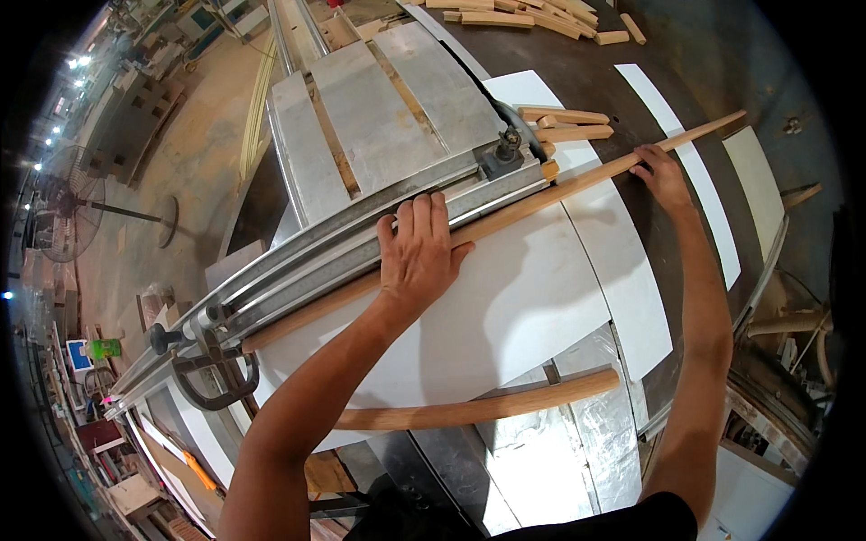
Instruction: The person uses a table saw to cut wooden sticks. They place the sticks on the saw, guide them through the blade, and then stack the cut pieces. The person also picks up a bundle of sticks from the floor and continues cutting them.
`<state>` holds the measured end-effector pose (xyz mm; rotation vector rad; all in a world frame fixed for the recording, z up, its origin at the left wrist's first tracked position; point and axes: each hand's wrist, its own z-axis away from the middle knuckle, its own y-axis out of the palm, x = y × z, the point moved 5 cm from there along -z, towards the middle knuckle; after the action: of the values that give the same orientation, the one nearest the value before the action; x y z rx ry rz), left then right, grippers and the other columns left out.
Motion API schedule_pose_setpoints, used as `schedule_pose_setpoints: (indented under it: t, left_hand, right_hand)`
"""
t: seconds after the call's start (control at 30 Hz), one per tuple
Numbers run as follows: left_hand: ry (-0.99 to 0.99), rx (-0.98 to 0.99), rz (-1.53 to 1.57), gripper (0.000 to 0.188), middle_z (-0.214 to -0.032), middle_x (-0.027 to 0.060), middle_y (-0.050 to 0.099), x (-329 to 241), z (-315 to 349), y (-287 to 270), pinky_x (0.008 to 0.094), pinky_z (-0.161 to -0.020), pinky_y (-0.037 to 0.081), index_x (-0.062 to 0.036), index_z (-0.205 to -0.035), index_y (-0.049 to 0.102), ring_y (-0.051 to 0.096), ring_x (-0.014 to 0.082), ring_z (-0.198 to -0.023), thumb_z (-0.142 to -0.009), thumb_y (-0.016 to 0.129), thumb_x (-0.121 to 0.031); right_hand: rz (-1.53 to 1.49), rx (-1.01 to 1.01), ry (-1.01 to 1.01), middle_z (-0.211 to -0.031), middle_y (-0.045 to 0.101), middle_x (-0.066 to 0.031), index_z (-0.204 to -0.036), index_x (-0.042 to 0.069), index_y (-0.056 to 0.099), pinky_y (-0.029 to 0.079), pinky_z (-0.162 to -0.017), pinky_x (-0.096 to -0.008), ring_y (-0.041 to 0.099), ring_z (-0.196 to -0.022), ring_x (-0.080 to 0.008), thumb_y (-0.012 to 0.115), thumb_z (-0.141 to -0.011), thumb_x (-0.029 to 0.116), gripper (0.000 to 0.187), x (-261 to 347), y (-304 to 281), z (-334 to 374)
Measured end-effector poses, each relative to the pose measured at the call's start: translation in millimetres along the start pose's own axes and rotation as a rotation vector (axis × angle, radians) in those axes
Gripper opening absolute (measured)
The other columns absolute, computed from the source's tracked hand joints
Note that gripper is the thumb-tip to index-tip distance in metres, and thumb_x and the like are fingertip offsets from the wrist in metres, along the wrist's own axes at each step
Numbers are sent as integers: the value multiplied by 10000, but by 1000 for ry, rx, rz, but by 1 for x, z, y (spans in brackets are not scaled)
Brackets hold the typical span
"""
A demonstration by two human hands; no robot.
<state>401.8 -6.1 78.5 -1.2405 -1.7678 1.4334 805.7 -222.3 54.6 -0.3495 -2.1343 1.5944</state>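
Observation:
A long, slim wooden strip (510, 219) lies slantwise along the front of an aluminium fence (302, 281). My left hand (418, 251) is closed over the fence and strip near the middle, its fingers curled on the metal and its thumb against the wood. Farther right, my right hand (666, 180) pinches the strip between thumb and fingers, short of its far tip. Under the strip are white boards (505, 316). A second wooden strip (487, 410) rests nearer to me, apart from both hands. At the fence's left end sits a dark C-shaped clamp (216, 368).
Beyond the fence is a grooved metal machine table (361, 108). Short wooden offcuts (573, 132) lie past a black fence stop (507, 155). More cut pieces (541, 16) are heaped at the far edge. A standing fan (74, 203) is on the floor at left.

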Motion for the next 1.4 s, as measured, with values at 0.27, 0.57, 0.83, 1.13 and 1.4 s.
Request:
schedule_pose_setpoints:
  t: [0.27, 0.57, 0.83, 1.13, 1.4]
  left_hand:
    - [-8, 22, 5, 843, -1219, 154, 573, 0, -1, 1, 489, -922, 386, 64, -1324, 523, 541, 284, -1088, -738, 848, -448]
    - [-11, 30, 7, 843, -1224, 154, 572, 1, -1, 1, 490, -927, 385, 57, -1338, 510, 537, 289, -1094, -749, 838, -451]
    - [-19, 19, 22, 837, -1222, 154, 571, 2, -2, -1, 488, -934, 381, 56, -1334, 511, 538, 295, -1088, -748, 838, -445]
    - [-22, -14, 38, 840, -1222, 168, 569, 1, -1, -1, 495, -948, 376, 51, -1321, 504, 538, 313, -1094, -719, 863, -412]
    - [-37, -81, 47, 831, -1215, 161, 572, -1, 3, -6, 483, -955, 382, 44, -1319, 510, 540, 311, -1094, -704, 876, -377]
  right_hand:
    - [22, -1, 6, -1269, 644, -167, -1226, 17, 675, 541, -941, -428, 649, -1117, -354, 757, -879, 153, 382, -1, 0, 0]
    - [18, -14, -2, -1260, 650, -161, -1216, 2, 678, 544, -952, -421, 650, -1119, -345, 768, -867, 149, 389, 1, 0, -2]
    - [4, -13, 20, -1255, 651, -164, -1221, 5, 678, 544, -934, -425, 651, -1115, -350, 770, -864, 143, 393, 3, -3, 0]
    - [5, 2, 35, -1251, 653, -160, -1226, -5, 667, 535, -943, -433, 645, -1125, -353, 764, -869, 144, 399, 4, -5, 5]
    - [42, 23, 11, -1292, 637, -179, -1261, -6, 641, 502, -1006, -431, 612, -1187, -366, 764, -857, 129, 442, -4, -21, 32]
